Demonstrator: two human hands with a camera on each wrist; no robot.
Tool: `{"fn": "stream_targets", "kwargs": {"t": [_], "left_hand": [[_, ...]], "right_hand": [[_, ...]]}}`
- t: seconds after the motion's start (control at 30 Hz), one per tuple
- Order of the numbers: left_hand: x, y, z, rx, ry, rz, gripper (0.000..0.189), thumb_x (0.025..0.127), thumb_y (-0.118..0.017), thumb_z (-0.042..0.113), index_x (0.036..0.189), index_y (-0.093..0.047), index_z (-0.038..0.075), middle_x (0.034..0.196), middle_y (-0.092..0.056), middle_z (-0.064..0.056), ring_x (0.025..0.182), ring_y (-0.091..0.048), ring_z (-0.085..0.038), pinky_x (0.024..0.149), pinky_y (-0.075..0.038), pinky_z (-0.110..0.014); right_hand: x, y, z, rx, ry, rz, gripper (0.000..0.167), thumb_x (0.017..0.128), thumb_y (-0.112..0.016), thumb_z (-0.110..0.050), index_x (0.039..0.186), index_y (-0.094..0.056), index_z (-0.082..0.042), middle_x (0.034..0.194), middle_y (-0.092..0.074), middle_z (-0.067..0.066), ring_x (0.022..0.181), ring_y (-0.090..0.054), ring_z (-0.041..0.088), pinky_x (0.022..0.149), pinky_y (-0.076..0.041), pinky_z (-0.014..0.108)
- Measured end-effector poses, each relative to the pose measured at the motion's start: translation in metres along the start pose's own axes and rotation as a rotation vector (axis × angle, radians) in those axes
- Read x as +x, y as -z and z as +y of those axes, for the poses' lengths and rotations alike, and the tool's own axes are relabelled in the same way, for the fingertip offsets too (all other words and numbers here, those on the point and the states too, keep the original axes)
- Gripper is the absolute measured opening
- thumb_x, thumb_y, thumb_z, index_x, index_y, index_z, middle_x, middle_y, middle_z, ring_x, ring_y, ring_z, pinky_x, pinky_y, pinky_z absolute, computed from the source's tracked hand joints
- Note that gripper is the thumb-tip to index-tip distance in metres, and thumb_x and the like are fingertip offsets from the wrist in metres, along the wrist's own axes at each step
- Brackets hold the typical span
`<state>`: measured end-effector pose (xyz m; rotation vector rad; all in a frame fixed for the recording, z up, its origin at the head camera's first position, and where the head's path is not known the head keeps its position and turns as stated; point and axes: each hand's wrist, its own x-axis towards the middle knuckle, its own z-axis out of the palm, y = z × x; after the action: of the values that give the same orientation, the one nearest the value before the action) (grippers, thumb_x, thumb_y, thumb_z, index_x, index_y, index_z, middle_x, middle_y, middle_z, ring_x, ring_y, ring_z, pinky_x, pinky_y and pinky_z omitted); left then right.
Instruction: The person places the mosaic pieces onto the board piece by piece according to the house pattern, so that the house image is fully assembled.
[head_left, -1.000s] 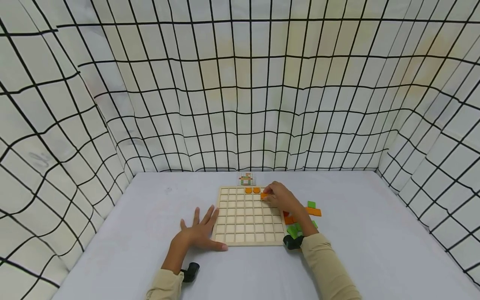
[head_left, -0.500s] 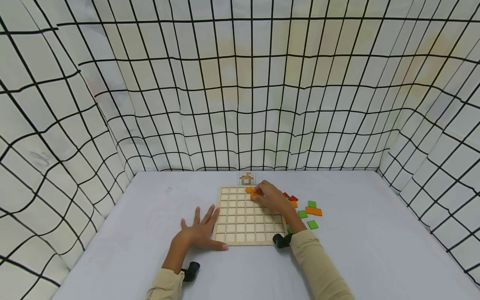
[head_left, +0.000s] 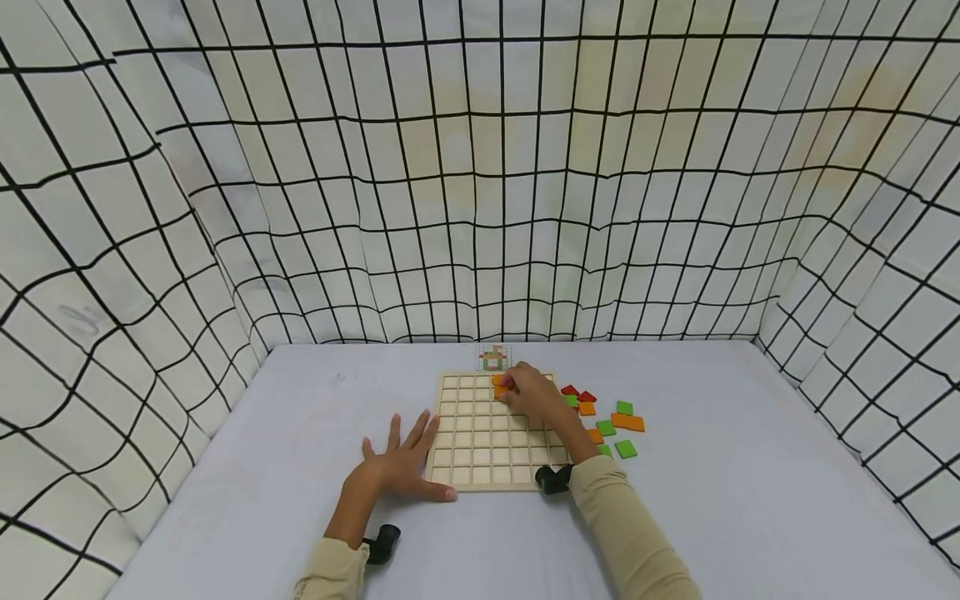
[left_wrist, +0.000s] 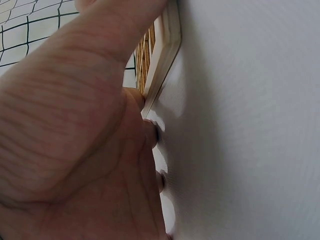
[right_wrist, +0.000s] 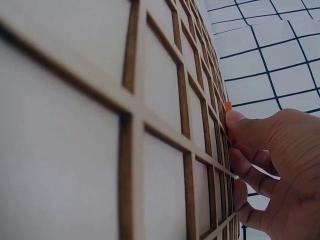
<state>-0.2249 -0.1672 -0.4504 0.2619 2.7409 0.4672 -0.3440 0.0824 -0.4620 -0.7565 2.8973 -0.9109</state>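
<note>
A wooden grid board [head_left: 480, 457] lies flat on the table. My left hand [head_left: 401, 467] rests at its left edge with spread fingers; the left wrist view shows the palm [left_wrist: 85, 150] beside the board's rim [left_wrist: 167, 45]. My right hand [head_left: 534, 396] is over the board's far rows, pinching a small orange square tile [head_left: 500, 393] between thumb and fingers. In the right wrist view a sliver of that orange tile [right_wrist: 228, 106] shows at the thumb tip. Just behind it an orange round tile [head_left: 497, 380] sits on the far row, partly covered by the fingers.
Right of the board lie loose green tiles [head_left: 626, 449], orange tiles [head_left: 627, 422] and red triangular tiles [head_left: 588, 397]; the right forearm hides some. A printed pattern card [head_left: 494, 357] lies behind the board. Black-gridded white sheeting [head_left: 480, 200] surrounds the table.
My right hand has moved left across the board's far rows with the orange square tile, and now hides the second orange round tile. My left hand has stayed in place.
</note>
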Motion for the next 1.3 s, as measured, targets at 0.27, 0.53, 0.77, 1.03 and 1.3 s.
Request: {"fn": "stream_targets", "kwargs": {"t": [0.27, 0.53, 0.77, 1.03, 1.3], "left_hand": [[-0.0011, -0.0021, -0.0010, -0.001, 0.000, -0.003, 0.124, 0.069, -0.073, 0.072, 0.159, -0.008, 0.018, 0.167, 0.003, -0.006, 0.148, 0.013, -0.046, 0.102, 0.002, -0.082], [-0.0013, -0.0003, -0.0005, -0.014, -0.001, -0.016, 0.125, 0.067, -0.071, 0.075, 0.159, -0.007, 0.018, 0.167, 0.004, -0.006, 0.149, 0.013, -0.045, 0.103, 0.005, -0.081], [-0.0017, -0.0003, 0.0001, -0.006, -0.001, -0.004, 0.125, 0.068, -0.073, 0.072, 0.159, -0.008, 0.017, 0.167, 0.002, -0.007, 0.149, 0.012, -0.047, 0.102, 0.003, -0.082], [-0.0026, 0.0009, 0.0013, 0.000, -0.005, 0.004, 0.124, 0.069, -0.074, 0.070, 0.159, -0.008, 0.017, 0.167, 0.002, -0.008, 0.148, 0.012, -0.048, 0.101, 0.002, -0.083], [-0.0037, 0.0014, 0.0026, 0.002, -0.011, 0.006, 0.124, 0.069, -0.074, 0.070, 0.159, -0.008, 0.017, 0.166, 0.002, -0.008, 0.148, 0.011, -0.048, 0.101, 0.002, -0.083]], "right_hand": [[0.0011, 0.0002, -0.0046, -0.003, -0.021, -0.029, 0.018, 0.095, -0.066, -0.018, 0.109, -0.065, -0.007, 0.107, -0.058, 0.007, 0.094, -0.058, 0.018, 0.085, -0.052, 0.034], [0.0038, 0.0003, -0.0072, -0.037, -0.036, -0.037, 0.017, 0.094, -0.066, -0.019, 0.107, -0.064, -0.007, 0.107, -0.059, 0.007, 0.090, -0.057, 0.017, 0.083, -0.052, 0.034], [0.0048, -0.0008, -0.0073, -0.031, -0.055, -0.046, 0.019, 0.094, -0.066, -0.019, 0.109, -0.064, -0.007, 0.107, -0.058, 0.006, 0.093, -0.057, 0.017, 0.085, -0.051, 0.034], [0.0061, -0.0008, -0.0059, -0.008, -0.041, -0.028, 0.019, 0.093, -0.068, -0.017, 0.109, -0.065, -0.007, 0.105, -0.058, 0.006, 0.091, -0.058, 0.017, 0.084, -0.052, 0.034], [0.0040, 0.0000, -0.0062, -0.008, -0.032, -0.023, 0.017, 0.093, -0.068, -0.016, 0.107, -0.065, -0.007, 0.103, -0.057, 0.007, 0.091, -0.057, 0.018, 0.083, -0.052, 0.034]]}}
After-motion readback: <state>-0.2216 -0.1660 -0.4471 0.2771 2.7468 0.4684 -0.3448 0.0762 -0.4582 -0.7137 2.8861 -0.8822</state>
